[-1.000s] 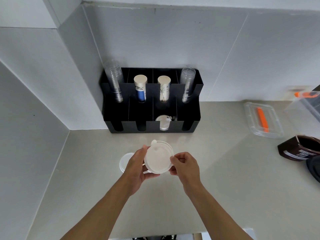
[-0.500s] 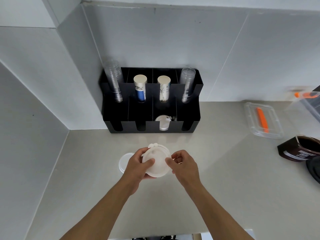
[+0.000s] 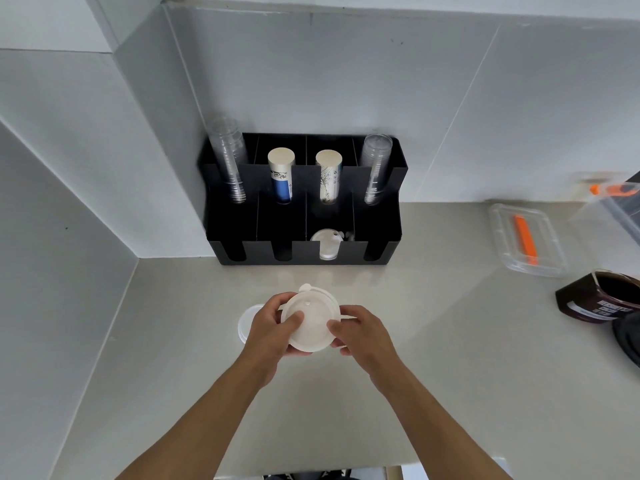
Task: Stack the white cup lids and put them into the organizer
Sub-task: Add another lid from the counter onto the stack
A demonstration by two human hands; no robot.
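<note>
Here both hands, left hand [image 3: 268,323] and right hand [image 3: 360,332], grip the round white plastic cup lids [image 3: 311,322] between them above the tabletop [image 3: 450,341]; the black compartmented organizer [image 3: 377,237] lies straight ahead, another white lid [image 3: 247,322] just left.

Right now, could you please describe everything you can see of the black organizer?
The black organizer stands on the counter in the wall corner, matte, plastic-looking and stepped. Its four rear slots hold two clear cup stacks and two paper cup stacks. Of its four notched front slots, only the third from the left holds white lids. Neither hand touches it.
</note>
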